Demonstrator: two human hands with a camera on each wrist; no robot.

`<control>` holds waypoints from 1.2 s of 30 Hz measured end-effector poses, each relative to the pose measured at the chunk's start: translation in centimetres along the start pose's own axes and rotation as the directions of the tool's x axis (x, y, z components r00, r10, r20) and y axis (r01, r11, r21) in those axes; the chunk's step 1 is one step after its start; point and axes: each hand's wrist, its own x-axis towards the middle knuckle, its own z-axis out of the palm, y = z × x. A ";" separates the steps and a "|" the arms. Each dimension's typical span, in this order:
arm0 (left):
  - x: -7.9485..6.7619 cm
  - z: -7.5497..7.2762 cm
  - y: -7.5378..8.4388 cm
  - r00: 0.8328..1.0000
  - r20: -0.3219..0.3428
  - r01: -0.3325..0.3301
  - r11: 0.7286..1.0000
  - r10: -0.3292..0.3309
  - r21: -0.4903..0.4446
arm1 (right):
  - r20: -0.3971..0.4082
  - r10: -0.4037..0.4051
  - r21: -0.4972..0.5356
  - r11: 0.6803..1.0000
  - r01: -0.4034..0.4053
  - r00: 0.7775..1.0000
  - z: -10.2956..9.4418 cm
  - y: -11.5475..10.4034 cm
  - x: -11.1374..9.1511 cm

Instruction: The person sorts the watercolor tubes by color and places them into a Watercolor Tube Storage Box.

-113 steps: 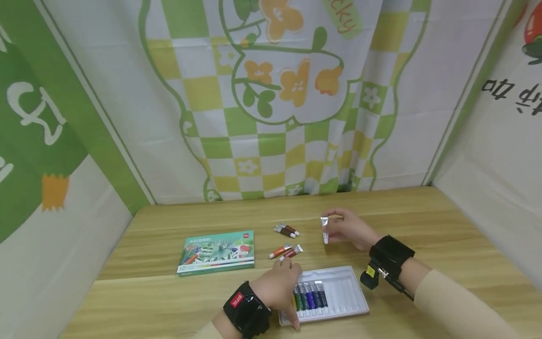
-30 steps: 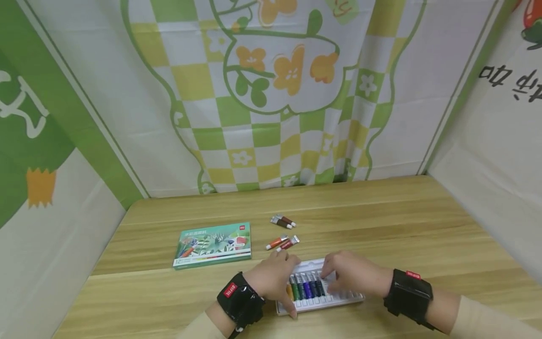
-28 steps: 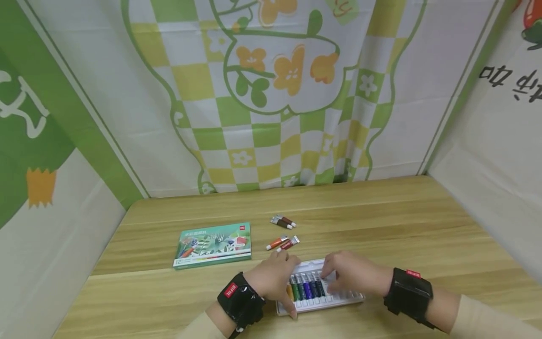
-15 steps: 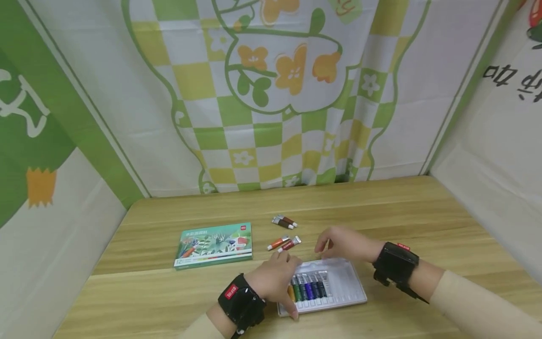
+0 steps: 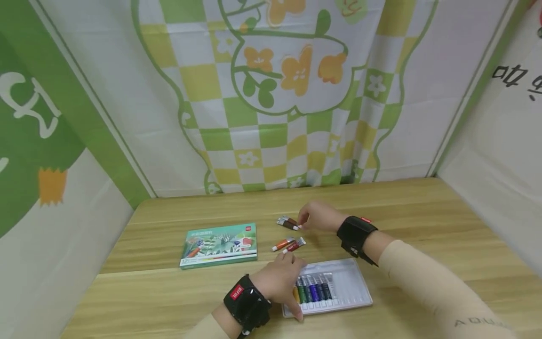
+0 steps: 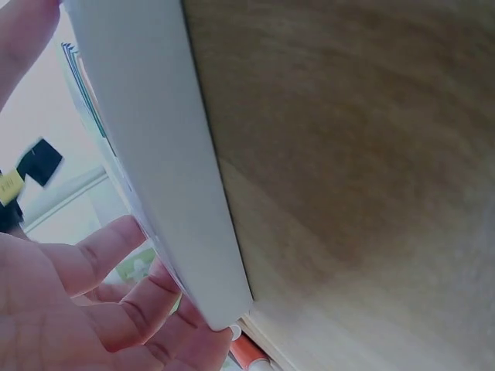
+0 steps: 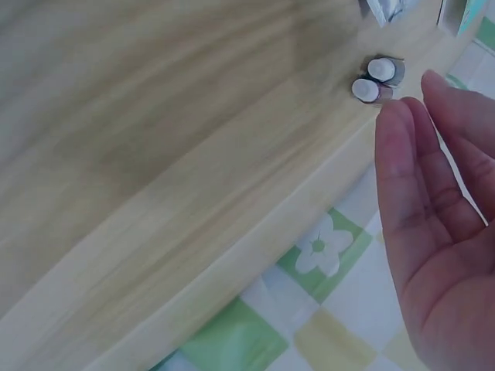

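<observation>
My left hand (image 5: 277, 280) grips the left end of a white plastic tray (image 5: 357, 287), thumb at the front edge and fingers over the back edge. In the left wrist view the tray's side wall (image 6: 158, 154) runs between thumb and fingers. Several paint tubes (image 5: 313, 289) lie in a row in the tray, with a white tube (image 5: 331, 285) at the row's right end; my hand hides the row's left end. My right hand (image 5: 322, 216) reaches beside two brown paint tubes (image 5: 288, 223). In the right wrist view its fingertips (image 7: 396, 116) are close to their white caps (image 7: 380, 69), thumb spread apart.
An orange paint tube (image 5: 282, 244) and a red paint tube (image 5: 295, 245) lie behind the tray. To the left lies a flat green paint box (image 5: 219, 246). A patterned curtain (image 5: 271, 136) hangs along the wooden table's (image 5: 161, 212) back edge.
My right hand set the white tube into the tray beside the others, let go, then moved up and left to the brown tubes. The left hand has stayed on the tray.
</observation>
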 end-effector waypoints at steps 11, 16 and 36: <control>0.3 0.2 0.6 1.000 -0.008 -0.008 0.999 0.008 0.040 | -0.071 0.179 -0.032 0.983 -0.181 0.981 1.1 -0.3 3.2; 0.3 0.2 0.5 1.000 -0.006 -0.004 0.999 0.004 0.053 | -0.069 0.204 -0.035 0.978 -0.207 0.976 1.6 -0.6 3.6; -0.2 -0.2 0.0 1.000 -0.013 0.009 0.995 -0.007 0.099 | -0.088 0.166 -0.199 0.963 -0.181 0.982 3.1 -1.5 4.9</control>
